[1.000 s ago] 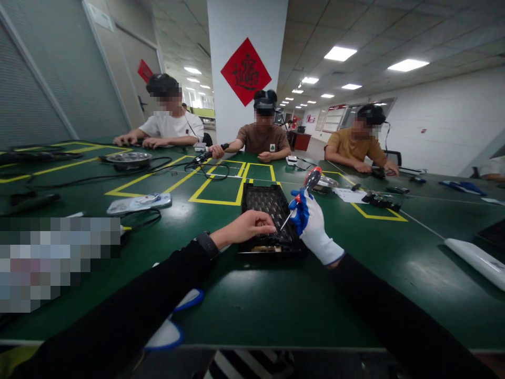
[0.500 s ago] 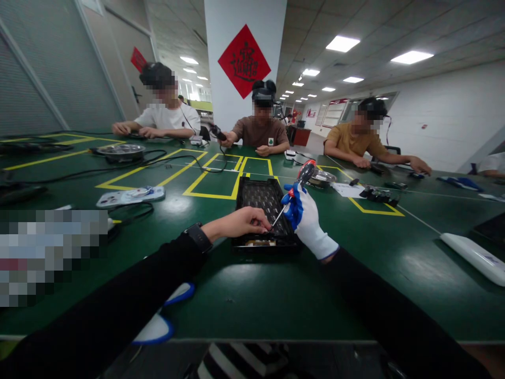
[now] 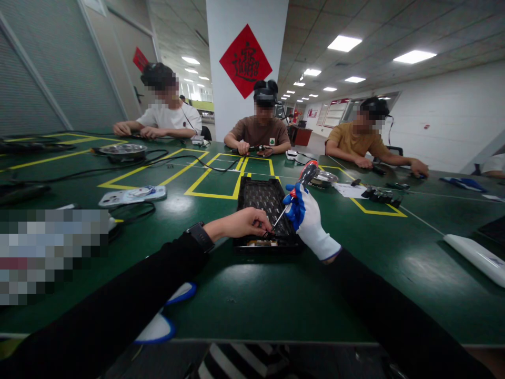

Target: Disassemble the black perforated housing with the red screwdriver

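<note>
In the head view, a black rectangular plastic housing [image 3: 258,196] lies before me, its inside studded with small shiny spots. Along its near end shows a strip of pale and gold parts. My right hand [image 3: 305,218], in a white and blue glove, grips a screwdriver [image 3: 307,173] with a red and dark handle. Its shaft slants down to the left into the near part of the housing. My bare left hand [image 3: 246,222] pinches at the screwdriver's tip, fingers pressed together. Whatever sits between those fingertips is too small to make out.
A blue-edged white glove [image 3: 158,329] lies near the front edge, by my left forearm. Left are a phone-like item [image 3: 132,196] and cables. A white device [image 3: 475,258] and black parts [image 3: 382,197] lie to the right. Several people sit across the green table [image 3: 252,300].
The screwdriver tip and my left fingertips have come together, lower in the housing. Across the table, one person has lowered a dark tool, and another has stretched an arm to the right.
</note>
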Motion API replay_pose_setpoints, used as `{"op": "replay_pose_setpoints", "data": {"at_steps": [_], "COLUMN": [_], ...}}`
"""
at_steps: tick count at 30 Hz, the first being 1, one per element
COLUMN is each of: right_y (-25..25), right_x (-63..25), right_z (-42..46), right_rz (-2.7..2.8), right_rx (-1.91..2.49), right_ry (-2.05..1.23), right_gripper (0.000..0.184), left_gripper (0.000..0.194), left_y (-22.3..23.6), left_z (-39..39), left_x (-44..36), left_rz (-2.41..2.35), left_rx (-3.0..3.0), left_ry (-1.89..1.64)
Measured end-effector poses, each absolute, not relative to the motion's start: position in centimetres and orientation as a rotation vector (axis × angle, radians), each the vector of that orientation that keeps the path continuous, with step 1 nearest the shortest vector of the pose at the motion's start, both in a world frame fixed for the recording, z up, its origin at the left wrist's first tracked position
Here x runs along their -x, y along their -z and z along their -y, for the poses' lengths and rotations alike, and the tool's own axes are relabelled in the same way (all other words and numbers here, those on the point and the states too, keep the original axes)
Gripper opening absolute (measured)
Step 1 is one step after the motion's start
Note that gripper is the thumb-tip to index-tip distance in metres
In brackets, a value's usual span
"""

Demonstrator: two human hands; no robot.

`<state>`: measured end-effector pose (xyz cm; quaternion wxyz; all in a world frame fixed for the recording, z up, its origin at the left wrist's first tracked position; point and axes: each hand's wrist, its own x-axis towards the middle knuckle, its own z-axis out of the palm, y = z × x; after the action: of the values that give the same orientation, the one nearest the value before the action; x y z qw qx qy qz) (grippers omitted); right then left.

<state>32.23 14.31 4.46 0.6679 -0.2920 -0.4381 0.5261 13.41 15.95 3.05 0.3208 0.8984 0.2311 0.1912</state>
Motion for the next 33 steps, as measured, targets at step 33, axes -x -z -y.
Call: {"op": "replay_pose_setpoints", "data": {"at_steps": [33], "right_y": [-4.29], "right_x": [-32.32], "right_z": [-14.55], "right_rz": [1.003], "right_rx": [0.672], "right_ry": [-1.171], "right_gripper": [0.036], "left_gripper": [0.022], "left_y": [-3.28], "left_z": [-15.72], "left_x": [-13.47], "left_rz": [-0.609], "left_rx": [-2.369], "left_ry": [-0.504]}}
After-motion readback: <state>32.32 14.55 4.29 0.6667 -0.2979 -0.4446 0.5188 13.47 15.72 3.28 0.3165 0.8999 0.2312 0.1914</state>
